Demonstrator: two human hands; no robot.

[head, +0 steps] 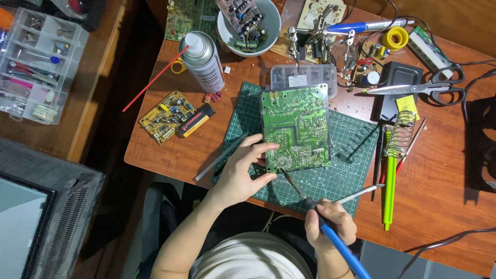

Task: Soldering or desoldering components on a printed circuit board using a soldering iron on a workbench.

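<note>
At the near edge of the green cutting mat (pixel 345 135), the right hand (pixel 330 223) is closed tight around the blue handle of a soldering iron (pixel 310 206), whose thin tip slants up and left to touch the lower edge of the green circuit board (pixel 295 129), and a thin silver rod (pixel 360 194), perhaps solder wire, sticks out to the right from the same grip. The left hand (pixel 242 173) is half open, its fingers curled against the board's lower left corner and thumb pressed under the near edge, pinning the board solder-side up on the mat. The likely trouble, as I judge it, is the hot tip sliding off its joint and bridging neighbouring pads, since the board only rests flat and is steadied at one corner; the left thumb also sits just beside the tip and could be burnt if the board shifts. Farther out, a coiled iron stand (pixel 400 135) and a bright green tool (pixel 388 181) lie to the right, scissors (pixel 429 88) beyond them, a spray can (pixel 203 61) with a red straw and a small yellow board (pixel 164 116) to the left, and a white bowl (pixel 249 23) of parts at the far side.
</note>
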